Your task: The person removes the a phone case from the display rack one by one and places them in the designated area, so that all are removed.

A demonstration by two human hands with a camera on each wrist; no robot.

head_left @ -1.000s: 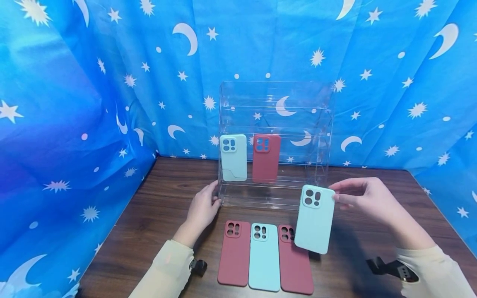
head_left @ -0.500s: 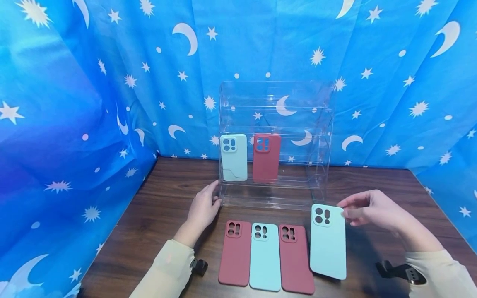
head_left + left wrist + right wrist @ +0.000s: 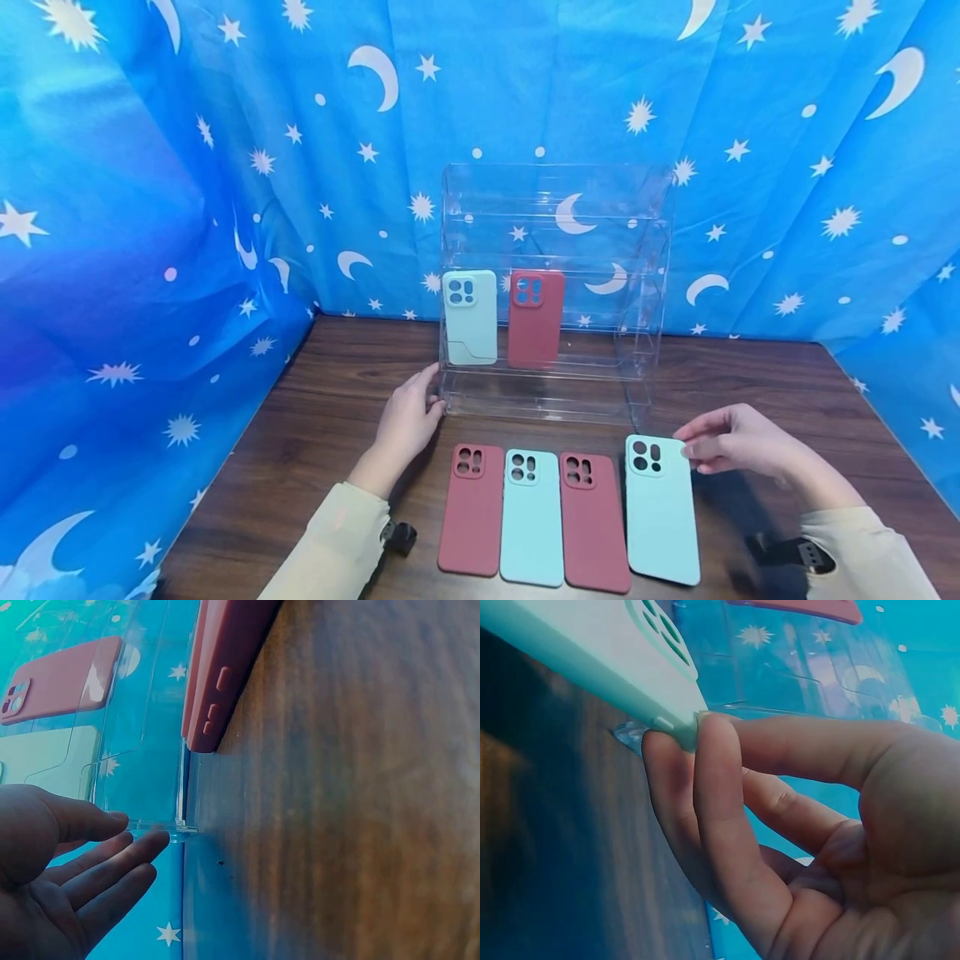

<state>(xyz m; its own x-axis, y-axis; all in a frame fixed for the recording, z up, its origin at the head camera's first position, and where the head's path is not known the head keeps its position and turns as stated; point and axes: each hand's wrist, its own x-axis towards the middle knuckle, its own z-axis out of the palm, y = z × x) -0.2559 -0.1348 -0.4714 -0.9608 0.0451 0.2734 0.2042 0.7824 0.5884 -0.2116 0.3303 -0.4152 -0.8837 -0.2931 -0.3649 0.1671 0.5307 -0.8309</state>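
My right hand [image 3: 738,437] pinches the upper right corner of a mint-green phone case [image 3: 663,508] between thumb and fingers. Its lower end sits low beside a row on the table; whether it touches the wood is unclear. The right wrist view shows the fingertips [image 3: 716,742] at that corner. The row holds a dark red phone case [image 3: 471,510], a mint phone case [image 3: 532,518] and another dark red phone case [image 3: 596,525]. My left hand [image 3: 408,417], fingers fairly straight, touches the lower left side of a clear plastic display rack [image 3: 555,404].
On the rack's lower tier stand a mint case [image 3: 472,321] at left and a red case [image 3: 536,321] beside it. Clear tiers rise above them. Behind the brown wooden table [image 3: 315,450] hangs a blue curtain [image 3: 300,208] with moons and stars.
The mint case in my right hand has come down and slightly right, from overlapping the right red case to beside it. My left hand, the rack and the row have stayed put.
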